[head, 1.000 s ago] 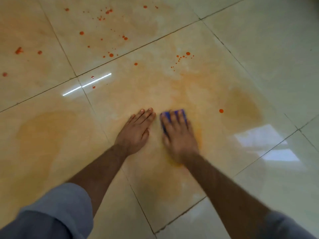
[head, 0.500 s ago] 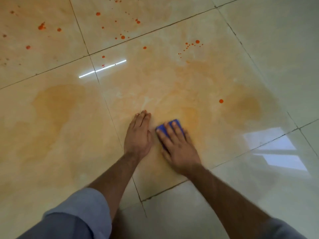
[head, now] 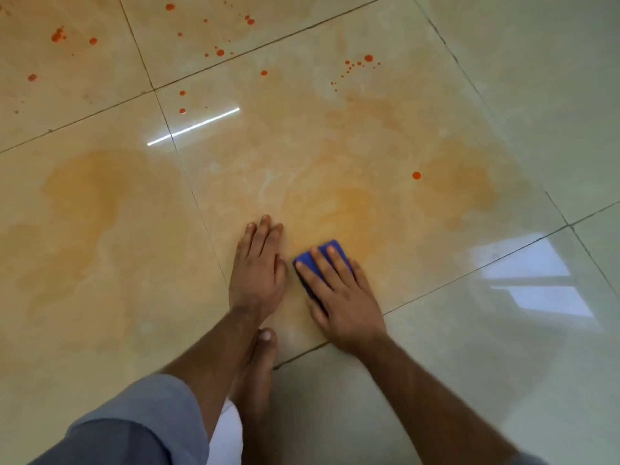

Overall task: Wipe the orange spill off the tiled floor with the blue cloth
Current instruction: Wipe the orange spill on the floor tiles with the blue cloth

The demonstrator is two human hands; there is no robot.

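A folded blue cloth (head: 323,253) lies flat on the glossy beige tiled floor (head: 503,347). My right hand (head: 339,293) presses down on it with fingers spread, covering most of it. My left hand (head: 258,270) rests flat on the tile just left of the cloth, fingers together, holding nothing. A smeared orange film (head: 352,203) covers the tile ahead of the cloth. Orange blotches sit at the left (head: 84,196) and right (head: 463,189). Bright orange drops (head: 368,58) dot the tiles further out, one single drop (head: 416,175) lying to the right.
My bare foot (head: 261,370) stands on the floor below my left hand, beside the grey sleeve (head: 141,427). Dark grout lines (head: 469,273) cross the floor. Window light reflects on the tile at the right (head: 530,276).
Both hands with the cloth have drawn back toward me across the tile. My foot has come into view.
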